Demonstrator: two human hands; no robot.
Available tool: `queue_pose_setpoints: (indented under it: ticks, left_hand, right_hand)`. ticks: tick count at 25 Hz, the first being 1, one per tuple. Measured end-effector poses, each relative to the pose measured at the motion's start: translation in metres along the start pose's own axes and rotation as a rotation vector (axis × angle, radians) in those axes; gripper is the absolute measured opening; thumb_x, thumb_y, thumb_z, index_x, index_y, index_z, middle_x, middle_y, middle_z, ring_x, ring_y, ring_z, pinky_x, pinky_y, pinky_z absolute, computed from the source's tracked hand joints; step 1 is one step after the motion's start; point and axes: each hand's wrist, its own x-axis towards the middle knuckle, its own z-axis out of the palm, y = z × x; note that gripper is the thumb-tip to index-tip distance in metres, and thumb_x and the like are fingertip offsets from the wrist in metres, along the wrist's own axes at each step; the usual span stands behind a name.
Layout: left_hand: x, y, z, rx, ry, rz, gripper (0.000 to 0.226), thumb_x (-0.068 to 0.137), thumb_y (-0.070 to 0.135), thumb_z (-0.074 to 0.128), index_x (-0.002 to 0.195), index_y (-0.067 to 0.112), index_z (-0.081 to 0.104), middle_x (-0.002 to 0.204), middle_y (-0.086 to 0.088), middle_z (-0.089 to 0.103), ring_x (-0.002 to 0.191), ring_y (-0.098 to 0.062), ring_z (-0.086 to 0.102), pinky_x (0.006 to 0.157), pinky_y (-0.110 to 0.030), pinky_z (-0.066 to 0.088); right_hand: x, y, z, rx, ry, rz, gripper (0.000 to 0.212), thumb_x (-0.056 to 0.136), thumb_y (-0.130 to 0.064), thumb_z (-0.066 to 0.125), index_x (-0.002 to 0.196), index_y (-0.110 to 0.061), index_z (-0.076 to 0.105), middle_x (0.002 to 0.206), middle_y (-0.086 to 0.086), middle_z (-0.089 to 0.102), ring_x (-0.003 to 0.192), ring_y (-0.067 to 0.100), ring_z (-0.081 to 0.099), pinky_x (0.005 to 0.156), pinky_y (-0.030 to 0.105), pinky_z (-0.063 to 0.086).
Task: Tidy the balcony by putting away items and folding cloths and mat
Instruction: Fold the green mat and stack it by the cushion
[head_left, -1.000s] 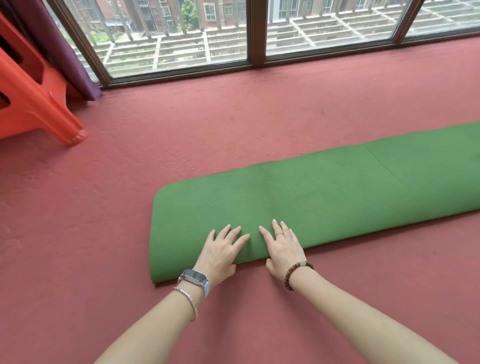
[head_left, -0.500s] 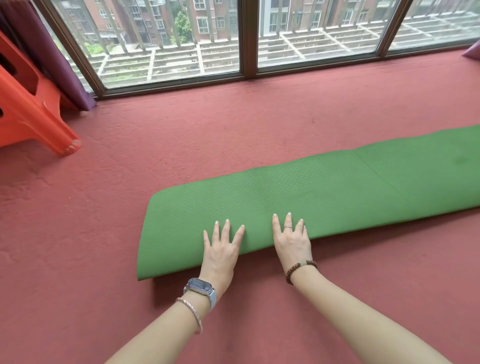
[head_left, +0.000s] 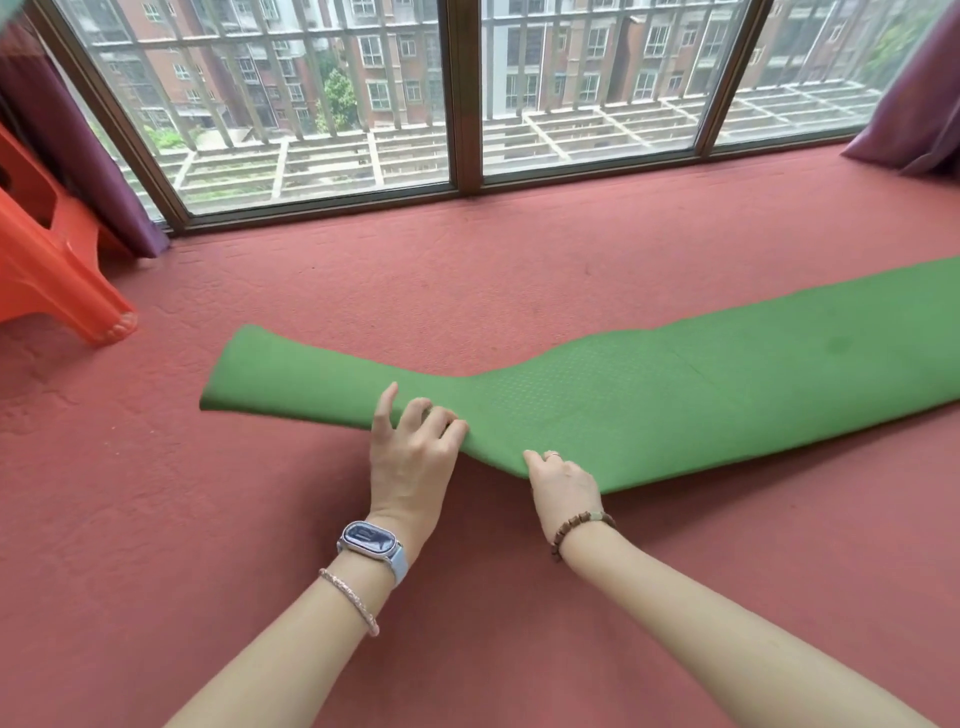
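Looking down at a green mat (head_left: 675, 395) on the red floor (head_left: 467, 270), a fair way short of the window (head_left: 311, 104). Running from about the middle out past the right edge of the view, and lying flat on the floor over there. Lifted clear of the floor at the left end though, sort of bowed and twisted, a bit blurry at the tip.

Gripping the near edge with the left hand (head_left: 410, 452), fingers curled over the top of it, one finger poking up straight. Grabbing the same edge just to the right with the right hand (head_left: 563, 483), fingers curled at the fold, tips tucked out of sight, so can't say exactly how they sit. Close together, those two, but not touching.

Wearing a watch (head_left: 371, 540) with a pale blue strap plus a thin bracelet (head_left: 348, 597) on the left wrist, brown beads (head_left: 582, 525) on the right wrist, and a ring (head_left: 553, 455) on a right finger.

Over on the far left, an orange stool (head_left: 52, 270) on the floor, only partly in view, well apart from the mat. Behind it a purple curtain (head_left: 78, 156) hanging against the window frame, and a second curtain (head_left: 919, 104) bunched in the far right corner. Through the glass: bars, brick apartment blocks, a bit of greenery.
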Motion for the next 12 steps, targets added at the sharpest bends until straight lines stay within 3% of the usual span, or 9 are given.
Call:
queue_pose_setpoints:
  ticks: [3, 5, 6, 9, 12]
  left_hand:
    - [0.022, -0.001, -0.020, -0.047, 0.133, 0.074, 0.017, 0.079, 0.003, 0.070, 0.071, 0.019, 0.070, 0.087, 0.002, 0.070, 0.106, -0.019, 0.054, 0.121, -0.043, 0.012]
    - [0.038, 0.004, -0.032, -0.049, 0.152, 0.111, 0.017, 0.078, 0.002, 0.071, 0.079, 0.019, 0.071, 0.116, -0.002, 0.068, 0.125, -0.020, 0.046, 0.120, -0.050, 0.015]
    - [0.045, 0.006, -0.036, -0.031, 0.147, 0.093, 0.025, 0.078, 0.000, 0.069, 0.093, 0.021, 0.070, 0.133, -0.003, 0.058, 0.132, -0.021, 0.040, 0.118, -0.053, 0.019]
    - [0.058, 0.014, -0.038, -0.123, 0.051, -0.092, 0.078, 0.071, 0.001, 0.077, 0.138, 0.026, 0.042, 0.153, -0.006, 0.026, 0.145, -0.028, 0.025, 0.115, -0.061, 0.024]
    - [0.053, 0.033, -0.030, -0.355, -0.170, -0.351, 0.091, 0.078, 0.029, 0.078, 0.149, 0.024, 0.022, 0.158, -0.014, 0.019, 0.148, -0.036, 0.019, 0.112, -0.060, 0.031]
  right_hand:
    - [-0.014, -0.017, -0.001, 0.131, -0.049, -0.010, 0.030, 0.100, -0.012, 0.039, 0.128, -0.016, 0.051, 0.120, 0.011, 0.056, 0.105, 0.034, 0.062, 0.084, 0.038, 0.047]
    - [-0.022, -0.029, 0.001, 0.251, -0.099, -0.022, 0.027, 0.101, -0.022, 0.041, 0.124, -0.015, 0.053, 0.117, 0.011, 0.057, 0.105, 0.034, 0.061, 0.086, 0.038, 0.046]
    - [-0.027, -0.036, 0.002, 0.306, -0.130, -0.029, 0.028, 0.101, -0.026, 0.043, 0.122, -0.013, 0.055, 0.117, 0.011, 0.057, 0.107, 0.034, 0.060, 0.088, 0.037, 0.046]
    - [-0.042, -0.052, 0.008, 0.497, -0.177, -0.046, 0.035, 0.098, -0.031, 0.048, 0.123, -0.008, 0.059, 0.122, 0.011, 0.058, 0.113, 0.028, 0.057, 0.099, 0.034, 0.044]
    - [-0.048, -0.062, 0.010, 0.656, -0.168, 0.006, 0.032, 0.092, -0.030, 0.055, 0.118, -0.012, 0.062, 0.123, 0.008, 0.060, 0.113, 0.022, 0.057, 0.099, 0.031, 0.044]
